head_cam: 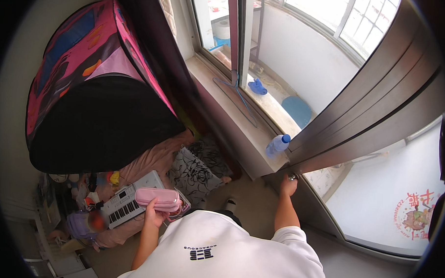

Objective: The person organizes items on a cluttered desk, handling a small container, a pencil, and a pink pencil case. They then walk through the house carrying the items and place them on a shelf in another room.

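My left hand (155,214) grips a pink zippered pencil case (158,198) from below, in front of a white electronic keyboard (134,202). Out to the right, my right hand (290,184) is closed around a metal door knob (293,176) on the edge of a door with a glass panel. Just above that hand, a clear plastic bottle with a blue cap (278,144) stands on the end of the window sill (227,113). A blue wire hanger (242,99) lies along the same sill.
A pink and black play tent (109,124) stands on the bed at the left. A purple bag (80,224) and a patterned pillow (193,171) lie near the keyboard. Beyond the open window are a blue glove (257,87) and a low white wall (291,49).
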`<state>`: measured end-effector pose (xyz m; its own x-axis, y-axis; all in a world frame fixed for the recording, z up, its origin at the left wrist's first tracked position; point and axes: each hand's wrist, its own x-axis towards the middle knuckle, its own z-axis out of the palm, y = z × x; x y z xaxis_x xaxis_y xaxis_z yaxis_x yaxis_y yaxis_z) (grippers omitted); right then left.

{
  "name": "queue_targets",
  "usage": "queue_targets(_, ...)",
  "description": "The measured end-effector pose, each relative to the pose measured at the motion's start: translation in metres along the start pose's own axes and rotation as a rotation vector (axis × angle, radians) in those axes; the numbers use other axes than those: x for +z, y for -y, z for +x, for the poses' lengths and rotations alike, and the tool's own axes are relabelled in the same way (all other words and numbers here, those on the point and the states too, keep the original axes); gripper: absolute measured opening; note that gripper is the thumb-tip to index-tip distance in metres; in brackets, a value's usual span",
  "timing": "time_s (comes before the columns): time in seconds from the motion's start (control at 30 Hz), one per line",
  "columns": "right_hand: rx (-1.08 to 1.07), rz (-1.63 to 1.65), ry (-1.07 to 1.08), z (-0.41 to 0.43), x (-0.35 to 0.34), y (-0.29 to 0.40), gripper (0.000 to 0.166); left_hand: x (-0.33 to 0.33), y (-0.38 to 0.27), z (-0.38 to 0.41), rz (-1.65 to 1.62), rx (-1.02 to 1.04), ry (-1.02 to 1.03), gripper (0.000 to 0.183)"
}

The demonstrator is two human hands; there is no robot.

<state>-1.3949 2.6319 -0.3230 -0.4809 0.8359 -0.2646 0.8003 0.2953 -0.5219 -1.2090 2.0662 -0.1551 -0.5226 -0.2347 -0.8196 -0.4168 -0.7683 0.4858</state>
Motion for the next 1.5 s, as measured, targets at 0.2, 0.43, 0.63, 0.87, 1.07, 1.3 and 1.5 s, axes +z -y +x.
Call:
queue_targets(0.2, 0.092, -0.007, 0.005, -0.007, -0.007, 0.015, 0.057, -0.009, 0.006, -0.009, -0.009, 0.011, -0.043, 0.056)
queue_targets(0.43, 0.054, 0.017, -0.023, -0.005, -0.002, 0.008, 0.055, -0.007, -0.004, -0.022, -0.013, -0.039, -0.124, 0.059)
queue_targets(0.63, 0.056, 0.058, -0.03, -0.005, 0.002, 0.005, 0.054, -0.015, -0.01, -0.019, 0.074, -0.036, -0.067, 0.06)
queue_targets(0.87, 0.045, 0.024, -0.026, -0.008, -0.003, 0.008, 0.055, -0.014, -0.007, -0.013, 0.148, -0.019, 0.048, 0.062)
queue_targets(1.07, 0.085, 0.003, 0.027, -0.003, -0.005, 0.005, 0.055, 0.003, 0.002, -0.025, 0.212, -0.086, -0.008, 0.065)
queue_targets(1.3, 0.071, 0.066, 0.154, -0.001, -0.028, 0.003, 0.064, 0.011, 0.014, -0.025, 0.14, -0.092, -0.035, 0.054)
queue_targets(1.5, 0.096, 0.009, 0.3, -0.024, -0.027, -0.018, 0.093, -0.003, 0.021, -0.031, 0.169, -0.146, -0.055, 0.063)
